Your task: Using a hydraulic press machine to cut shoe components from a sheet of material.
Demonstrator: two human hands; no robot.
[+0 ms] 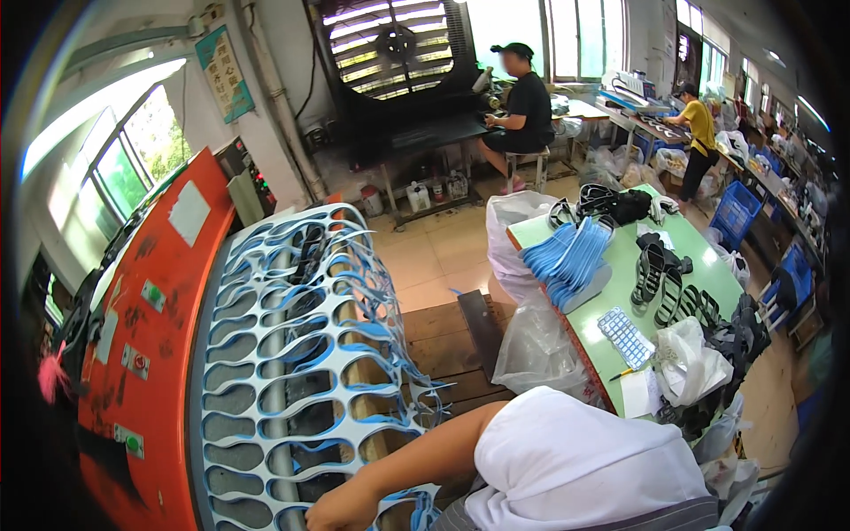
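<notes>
Resting low over the near part of a white-and-blue cut-out sheet (339,396), the right hand (343,506) has its fingers curled, but the lower edge crops it, so I cannot tell whether they are clamped on a strand or merely against it. The left hand is out of view. The sheet lies across a grey roller (282,458) beside the red machine (159,257) on the left, its right margin drooping in loose, ragged strips. Pierced by rows of rounded openings, it should be light and floppy, likelier to stretch or tear at its thin necks than to slip. The broader joints between openings look the better place to take hold, ideally several strands gathered together; a single dangling strip would probably give or snag. On the right, a pale green surface (624,265) carries a fanned stack of blue pieces (567,257).
</notes>
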